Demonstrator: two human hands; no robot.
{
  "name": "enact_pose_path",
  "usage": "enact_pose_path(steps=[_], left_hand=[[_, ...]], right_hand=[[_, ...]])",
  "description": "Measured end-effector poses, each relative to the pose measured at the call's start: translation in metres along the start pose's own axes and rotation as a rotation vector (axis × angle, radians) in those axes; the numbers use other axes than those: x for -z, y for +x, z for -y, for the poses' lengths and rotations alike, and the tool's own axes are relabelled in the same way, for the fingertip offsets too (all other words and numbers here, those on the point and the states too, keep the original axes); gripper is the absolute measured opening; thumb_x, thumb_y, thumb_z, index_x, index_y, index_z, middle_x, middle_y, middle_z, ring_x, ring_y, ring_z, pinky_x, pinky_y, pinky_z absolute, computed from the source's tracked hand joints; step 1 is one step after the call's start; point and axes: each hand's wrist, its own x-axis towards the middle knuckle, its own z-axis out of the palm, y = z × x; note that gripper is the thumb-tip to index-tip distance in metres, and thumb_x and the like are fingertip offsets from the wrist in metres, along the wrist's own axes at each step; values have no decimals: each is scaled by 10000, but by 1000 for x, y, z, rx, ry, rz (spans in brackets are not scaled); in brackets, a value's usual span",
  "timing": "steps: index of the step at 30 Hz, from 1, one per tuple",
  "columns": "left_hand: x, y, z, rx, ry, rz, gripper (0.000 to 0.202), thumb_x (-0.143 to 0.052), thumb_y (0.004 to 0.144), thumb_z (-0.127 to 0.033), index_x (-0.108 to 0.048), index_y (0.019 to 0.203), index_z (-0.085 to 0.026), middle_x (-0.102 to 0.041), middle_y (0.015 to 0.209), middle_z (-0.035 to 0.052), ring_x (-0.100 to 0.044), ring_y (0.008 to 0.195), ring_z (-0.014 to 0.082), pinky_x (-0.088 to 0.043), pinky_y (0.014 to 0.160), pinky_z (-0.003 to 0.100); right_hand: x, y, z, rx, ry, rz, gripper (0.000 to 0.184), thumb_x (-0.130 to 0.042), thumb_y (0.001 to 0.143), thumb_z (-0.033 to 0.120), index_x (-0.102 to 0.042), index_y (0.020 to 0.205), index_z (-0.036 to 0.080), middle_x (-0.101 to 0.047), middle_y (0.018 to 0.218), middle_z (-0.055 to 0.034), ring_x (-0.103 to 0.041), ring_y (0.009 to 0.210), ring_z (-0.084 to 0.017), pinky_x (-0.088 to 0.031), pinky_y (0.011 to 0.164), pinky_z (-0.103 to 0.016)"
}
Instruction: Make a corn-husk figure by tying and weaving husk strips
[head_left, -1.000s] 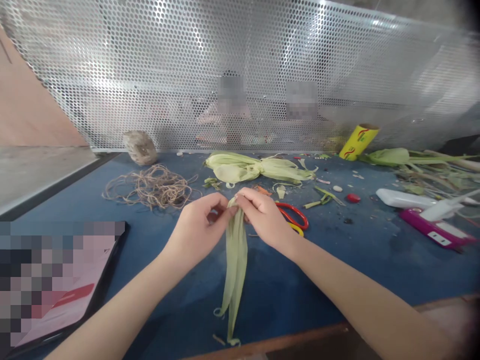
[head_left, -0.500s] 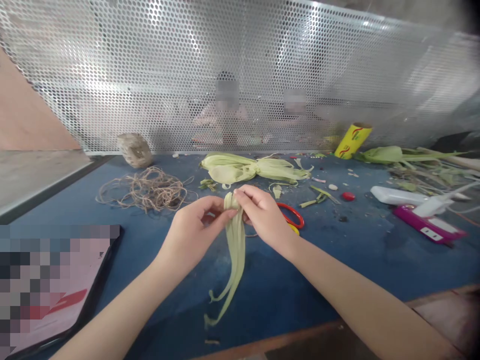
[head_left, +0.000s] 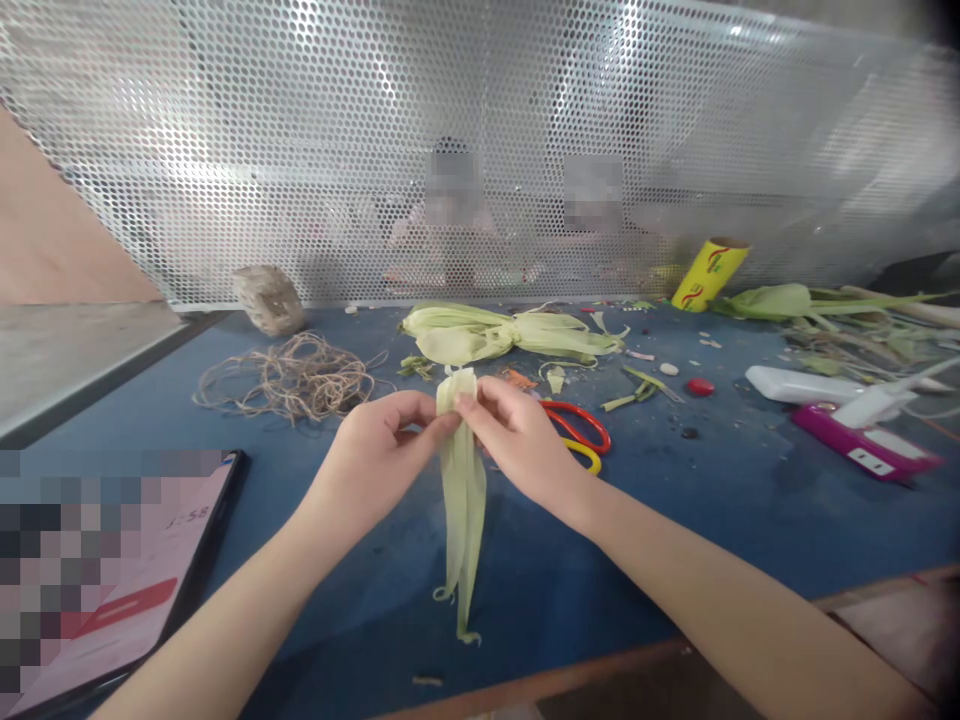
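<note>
A pale green corn husk strip (head_left: pixel 463 490) hangs between my hands, folded at the top, its two curled tails dangling over the blue table. My left hand (head_left: pixel 386 445) pinches its upper part from the left, thumb in front. From the right, my right hand (head_left: pixel 525 435) pinches the same fold with thumb and fingers; some fingertips are hidden behind the husk. Just right of that hand lie scissors with red and yellow handles (head_left: pixel 589 425), their blades hidden. Beyond the hands lies a bundle of corn husks (head_left: pixel 480 335), gathered at its middle.
Tangled twine (head_left: pixel 300 380) and a roll in a wrapper (head_left: pixel 268 298) are at left, a tablet-like screen (head_left: pixel 150 590) at near left. On the right are a yellow tube (head_left: pixel 709 275), a purple power strip (head_left: pixel 862 440) and more husks (head_left: pixel 780 303). A perforated metal screen (head_left: pixel 337 150) stands behind.
Both hands have shifted slightly left with the husk strip, and its top fold now looks flatter and wider. The tails have swung to the right and hang straighter. More of the scissors' handles shows.
</note>
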Motion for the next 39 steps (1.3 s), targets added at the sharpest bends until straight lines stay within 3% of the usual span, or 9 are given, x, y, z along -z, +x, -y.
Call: enact_pose_path(steps=[7,13,15,19,22,25,28,31,39], left_hand=[[-9,-6,1,-146,151,-116,147,-484,801,-259,-502,673,-190,-495,604,-45,-457,525,84,-370,485,179],[-15,-12,-1,-288,316,-392,139,-488,815,-251,-496,687,-200,-561,686,-2,-533,651,123,-431,600,215],[-14,-11,-1,-255,229,-364,133,-498,811,-273,-517,705,-195,-580,702,1,-546,651,126,-440,618,226],[-11,-4,-1,-28,-169,-74,176,-568,756,-337,-579,815,-172,-594,676,-11,-528,559,108,-439,530,215],[-8,0,-2,44,-324,59,180,-592,731,-333,-595,782,-161,-556,605,-33,-481,500,84,-418,488,193],[-6,0,-2,37,-280,29,166,-568,748,-328,-597,753,-164,-562,613,-29,-461,488,78,-394,471,186],[-5,-2,-1,25,-89,-105,159,-558,755,-327,-590,736,-173,-582,654,-25,-447,480,74,-366,458,187],[-6,-4,1,18,75,-174,177,-571,746,-351,-580,717,-177,-580,664,-29,-447,468,73,-365,465,195],[-5,0,-1,96,-215,-12,174,-545,774,-317,-619,817,-165,-580,623,-27,-465,471,75,-404,472,183]], right_hand=[[-6,2,0,77,-13,-135,230,-422,829,299,-424,624,193,-324,562,43,-312,516,-92,-271,477,-217],[-12,4,5,-95,260,-140,269,-421,831,386,-376,636,207,-236,461,87,-223,390,-65,-198,395,-205],[-9,5,6,-80,222,-117,276,-416,835,392,-373,636,206,-245,473,84,-242,397,-66,-211,403,-206],[3,6,7,122,-18,-134,251,-426,836,350,-415,641,194,-382,578,41,-407,581,-101,-330,540,-220],[6,6,6,151,-58,-141,245,-428,835,354,-416,647,197,-406,597,29,-451,670,-127,-357,590,-230],[4,5,2,130,-6,-109,224,-438,832,377,-431,696,198,-436,642,23,-454,666,-123,-363,587,-232],[0,3,-1,81,-15,-37,237,-430,837,394,-428,705,197,-451,672,18,-443,645,-118,-362,588,-238],[-1,3,-2,110,-112,-73,278,-395,855,367,-393,637,194,-425,652,15,-438,667,-127,-354,608,-244],[-2,2,0,125,-354,-159,267,-294,901,358,-339,684,209,-417,618,26,-419,612,-123,-323,592,-245]])
